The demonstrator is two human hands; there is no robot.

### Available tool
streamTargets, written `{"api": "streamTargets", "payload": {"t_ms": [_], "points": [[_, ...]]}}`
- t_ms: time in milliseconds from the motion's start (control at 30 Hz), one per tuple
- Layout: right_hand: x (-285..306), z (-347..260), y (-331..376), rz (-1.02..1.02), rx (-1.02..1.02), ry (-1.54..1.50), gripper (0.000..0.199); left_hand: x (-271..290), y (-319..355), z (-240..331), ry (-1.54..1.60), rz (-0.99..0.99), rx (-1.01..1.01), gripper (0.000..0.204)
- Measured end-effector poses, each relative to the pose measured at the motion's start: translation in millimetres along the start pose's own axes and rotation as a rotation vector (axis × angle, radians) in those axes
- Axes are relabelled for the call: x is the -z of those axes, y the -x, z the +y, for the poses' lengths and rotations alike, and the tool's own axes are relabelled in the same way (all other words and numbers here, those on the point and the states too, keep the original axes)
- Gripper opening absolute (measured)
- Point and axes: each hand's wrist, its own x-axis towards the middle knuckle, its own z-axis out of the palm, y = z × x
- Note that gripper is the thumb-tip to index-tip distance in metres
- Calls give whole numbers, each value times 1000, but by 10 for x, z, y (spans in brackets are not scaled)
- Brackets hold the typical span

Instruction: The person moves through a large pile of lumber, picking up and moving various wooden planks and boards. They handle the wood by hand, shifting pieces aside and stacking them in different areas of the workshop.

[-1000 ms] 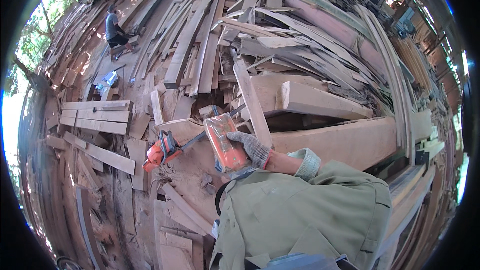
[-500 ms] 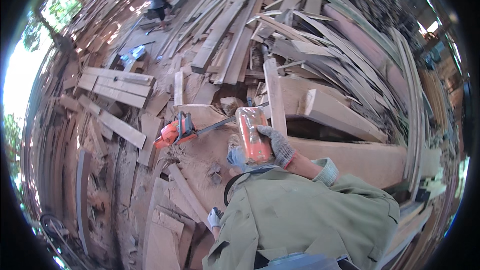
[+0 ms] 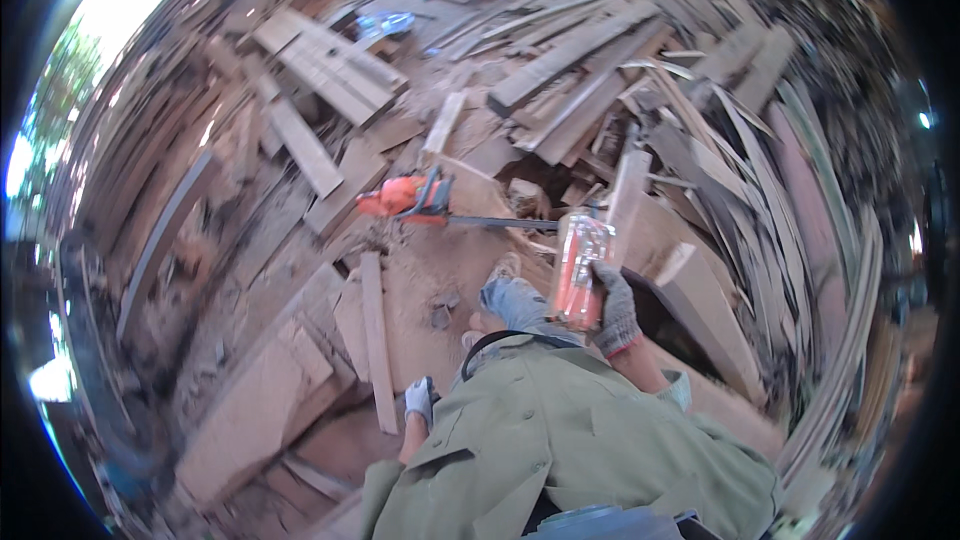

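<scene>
Orange, clear-wrapped rectangular pack (image 3: 578, 278), one, grasped in the grey-gloved right hand (image 3: 618, 308), partly hides one orange-and-black chainsaw's (image 3: 410, 198) bar beyond both hands; whether the white-gloved left hand (image 3: 417, 399) grips anything, I cannot tell.

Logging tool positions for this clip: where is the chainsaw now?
In the head view, the chainsaw lies left of and slightly above centre, its bar pointing right toward the orange package in the right hand.

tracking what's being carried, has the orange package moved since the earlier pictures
Yes: judged against the chainsaw, the orange package has shifted rightward in view, away from it.
</scene>
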Motion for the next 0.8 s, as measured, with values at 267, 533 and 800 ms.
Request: {"api": "streamTargets", "payload": {"t_ms": [267, 533, 800], "points": [[-32, 11, 50, -118, -84, 20, 33, -71, 67, 294, 276, 82, 178, 21], [-160, 64, 21, -48, -14, -10, 29, 380, -973, -241, -1033, -102, -863, 20], [-237, 26, -14, 16, 15, 10, 27, -548, -391, 1778, 187, -199, -160, 32]]}}
